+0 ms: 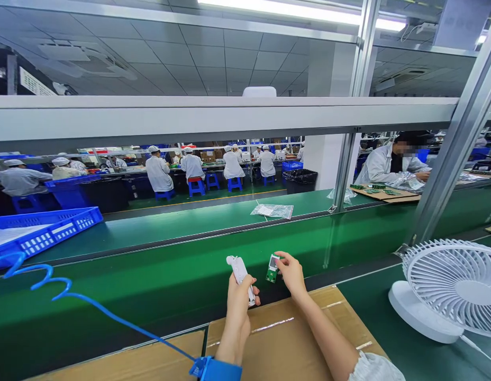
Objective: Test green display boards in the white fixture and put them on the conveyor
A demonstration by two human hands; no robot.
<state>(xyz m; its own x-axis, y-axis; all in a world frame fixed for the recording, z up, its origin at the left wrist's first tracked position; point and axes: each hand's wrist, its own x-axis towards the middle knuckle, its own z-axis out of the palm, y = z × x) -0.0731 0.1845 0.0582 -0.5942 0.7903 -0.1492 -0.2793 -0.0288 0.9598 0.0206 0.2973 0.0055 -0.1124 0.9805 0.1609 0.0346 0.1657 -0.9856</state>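
Left hand [238, 297] clasps white casing [239, 274]; right hand [291, 273] pinches circuit board [272, 268].

**Legible text in the head view**

No lettering, number or brand can be read. A dark wall sign [33, 83] at upper left carries a white strip of characters, too small and blurred to make out. The circuit board [272, 269] held in the right hand [292, 273] shows a pale screen with no readable marking. The white part [240, 275] in the left hand [239, 301] is unmarked. A slip inside the plastic bag [272, 211] on the conveyor shows no legible print.
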